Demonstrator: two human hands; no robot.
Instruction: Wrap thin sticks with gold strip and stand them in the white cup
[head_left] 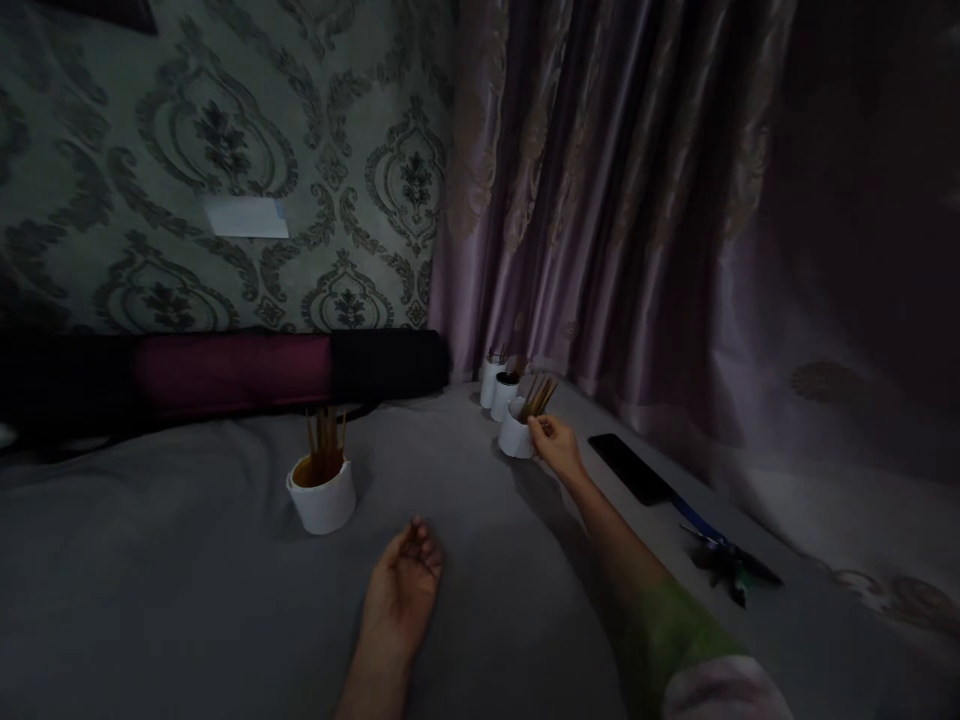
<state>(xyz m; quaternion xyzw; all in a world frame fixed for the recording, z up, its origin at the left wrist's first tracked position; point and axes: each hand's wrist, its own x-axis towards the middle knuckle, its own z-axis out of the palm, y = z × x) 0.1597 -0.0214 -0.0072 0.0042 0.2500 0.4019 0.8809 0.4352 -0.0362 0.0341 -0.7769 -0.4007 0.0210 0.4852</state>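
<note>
At the right, my right hand (555, 442) pinches the right side of a small white cup (515, 436) that sits on the grey cloth. Thin brown sticks (538, 396) lean out of this cup towards the right. My left hand (409, 575) rests palm up in the middle foreground, fingers loosely curled and apart from the thumb, with nothing visible in it. To its left stands another white cup (325, 507), brownish inside, with several upright sticks (326, 440). Behind the cup at my right hand are two more white containers (505, 398), also with sticks near their tops.
A black phone-like slab (630, 468) lies right of my right forearm, near a blue strap (699, 520) and a dark bundle (731, 565). A black and maroon roll (232, 368) runs along the patterned wall. Purple curtains (600, 200) hang behind the cups.
</note>
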